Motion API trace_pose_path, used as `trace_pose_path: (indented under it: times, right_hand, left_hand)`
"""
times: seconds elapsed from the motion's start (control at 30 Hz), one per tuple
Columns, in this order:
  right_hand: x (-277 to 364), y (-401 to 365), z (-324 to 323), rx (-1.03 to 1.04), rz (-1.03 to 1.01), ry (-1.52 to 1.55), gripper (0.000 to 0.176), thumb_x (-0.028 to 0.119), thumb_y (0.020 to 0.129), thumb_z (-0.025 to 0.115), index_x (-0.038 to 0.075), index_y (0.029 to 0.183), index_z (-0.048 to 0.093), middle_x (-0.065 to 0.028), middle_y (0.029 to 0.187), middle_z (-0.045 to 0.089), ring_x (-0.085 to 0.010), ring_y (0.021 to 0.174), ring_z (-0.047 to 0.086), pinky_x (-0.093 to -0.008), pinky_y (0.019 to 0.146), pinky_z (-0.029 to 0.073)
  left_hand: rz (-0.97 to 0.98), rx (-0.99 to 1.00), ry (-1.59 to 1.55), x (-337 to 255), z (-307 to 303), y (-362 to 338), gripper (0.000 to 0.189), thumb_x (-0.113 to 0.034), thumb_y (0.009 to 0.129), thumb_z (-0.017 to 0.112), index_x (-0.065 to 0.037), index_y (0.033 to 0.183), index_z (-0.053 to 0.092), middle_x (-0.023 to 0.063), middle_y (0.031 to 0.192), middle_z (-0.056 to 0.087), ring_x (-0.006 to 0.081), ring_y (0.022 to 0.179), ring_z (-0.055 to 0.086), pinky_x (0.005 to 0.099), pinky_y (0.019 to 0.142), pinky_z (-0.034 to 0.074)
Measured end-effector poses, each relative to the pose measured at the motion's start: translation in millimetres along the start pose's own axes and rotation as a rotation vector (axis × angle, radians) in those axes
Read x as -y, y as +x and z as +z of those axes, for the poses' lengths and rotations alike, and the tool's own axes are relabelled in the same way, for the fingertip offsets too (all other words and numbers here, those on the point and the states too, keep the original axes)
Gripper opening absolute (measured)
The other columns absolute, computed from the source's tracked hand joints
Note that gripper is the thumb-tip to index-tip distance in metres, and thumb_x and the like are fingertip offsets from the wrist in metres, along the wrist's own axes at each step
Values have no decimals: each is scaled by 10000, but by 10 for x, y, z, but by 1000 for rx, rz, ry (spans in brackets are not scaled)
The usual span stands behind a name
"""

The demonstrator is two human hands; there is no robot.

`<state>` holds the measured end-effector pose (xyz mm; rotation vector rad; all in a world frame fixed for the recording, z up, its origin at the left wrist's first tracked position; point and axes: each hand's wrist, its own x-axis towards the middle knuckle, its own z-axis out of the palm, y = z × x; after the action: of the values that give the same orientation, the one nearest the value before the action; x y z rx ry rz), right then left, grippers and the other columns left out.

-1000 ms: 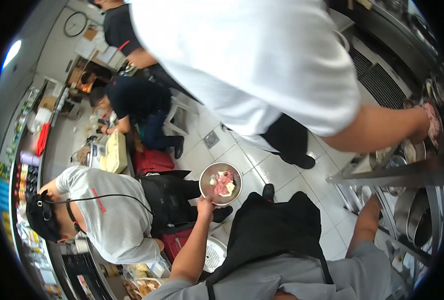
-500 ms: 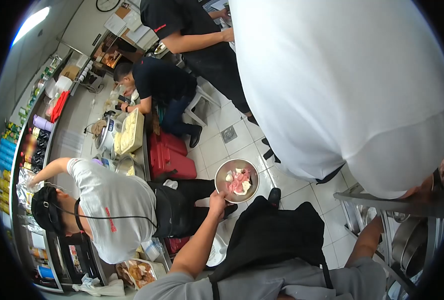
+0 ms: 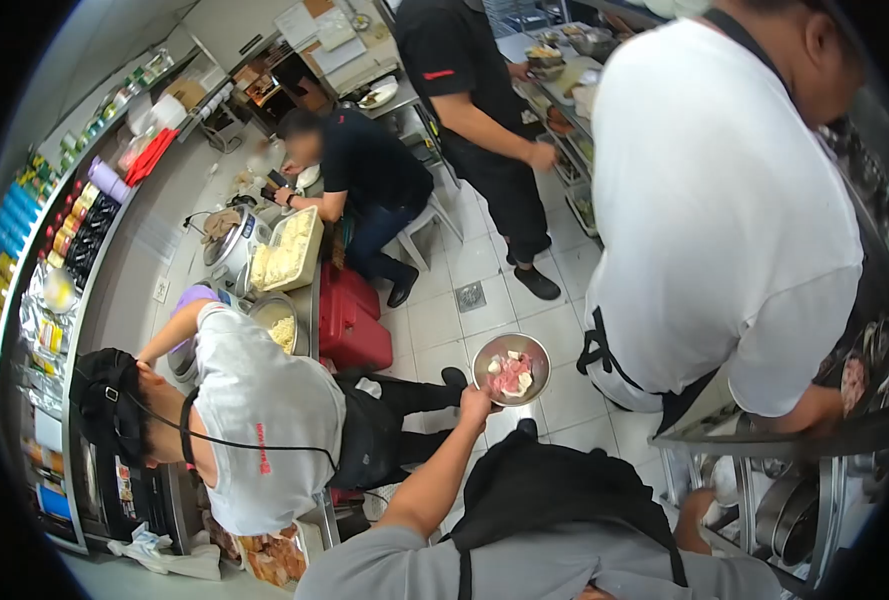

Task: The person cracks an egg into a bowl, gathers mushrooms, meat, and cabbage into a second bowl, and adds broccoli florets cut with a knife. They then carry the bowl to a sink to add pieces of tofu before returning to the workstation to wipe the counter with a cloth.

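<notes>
My left hand is raised in front of me and grips the rim of a round steel bowl. Pink meat pieces and pale chunks lie inside it. The bowl hangs over the white tiled floor. My right hand reaches low to the right into a steel rack, close to the stacked steel bowls. Its fingers are partly hidden, so what they touch is unclear. My grey shirt and black apron fill the bottom of the view.
A person in a white shirt stands close on my right at the counter. Another in a light t-shirt bends at the left worktop. Two people in black are further back. Red boxes and a food tray sit left.
The person in white has shifted from overhead to my right side. My left hand keeps hold of the bowl. My right arm has dropped lower toward the rack.
</notes>
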<state>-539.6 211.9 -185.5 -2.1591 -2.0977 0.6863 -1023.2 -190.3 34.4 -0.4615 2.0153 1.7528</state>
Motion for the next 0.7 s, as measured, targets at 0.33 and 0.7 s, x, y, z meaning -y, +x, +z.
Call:
trace_pose_path:
  times: [0.33,0.7]
  right_hand:
    - [4132,-1412,-407,177,-684,318,291,190,911,518,3,1120,596,-218,1139,606,-382,1028,612,-455,848,510]
    - [7565,-1134,-794,86,-940,292,295,219,890,546,0,1072,623,-221,1077,627,-384,1024,617,-453,852,509]
  left_hand:
    - [-55,-134,-99,-367,-604,1025,464,-307,961,580,126,1125,544,222,979,648,302,751,700,413,541,619]
    - [-116,-259,-120,-1151,-960,2687,311,-207,964,542,45,1147,530,223,1043,622,339,875,671,464,600,609]
